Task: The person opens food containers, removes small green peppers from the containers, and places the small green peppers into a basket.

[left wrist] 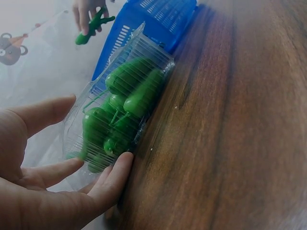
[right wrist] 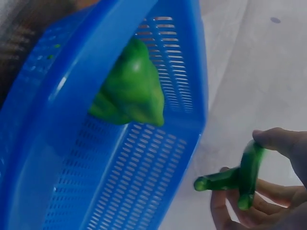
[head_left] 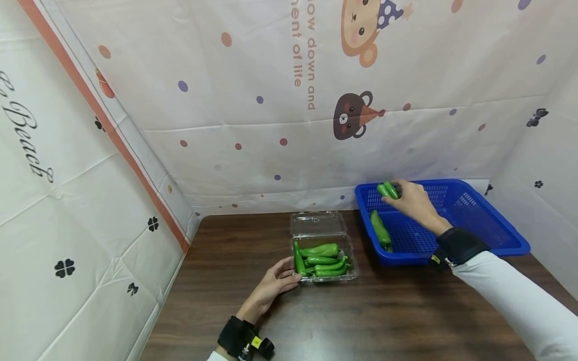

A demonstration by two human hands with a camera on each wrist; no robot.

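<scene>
A clear plastic clamshell box (head_left: 324, 250) with its lid open stands on the dark wood table and holds several green peppers (head_left: 322, 259) (left wrist: 125, 101). My left hand (head_left: 275, 283) (left wrist: 53, 163) touches the box's left side with straight fingers. My right hand (head_left: 413, 200) (right wrist: 268, 191) hovers over the far left corner of the blue basket (head_left: 478, 225) (right wrist: 72, 143) and pinches two green peppers (head_left: 389, 190) (right wrist: 237, 175). Another green pepper (head_left: 381, 229) (right wrist: 129, 88) lies inside the basket at its left side.
The table (head_left: 361, 321) is ringed by a printed white cloth backdrop (head_left: 253, 125) on the left, back and right. The basket sits at the back right, close to the box. Both forearms wear black wrist straps (head_left: 458, 245).
</scene>
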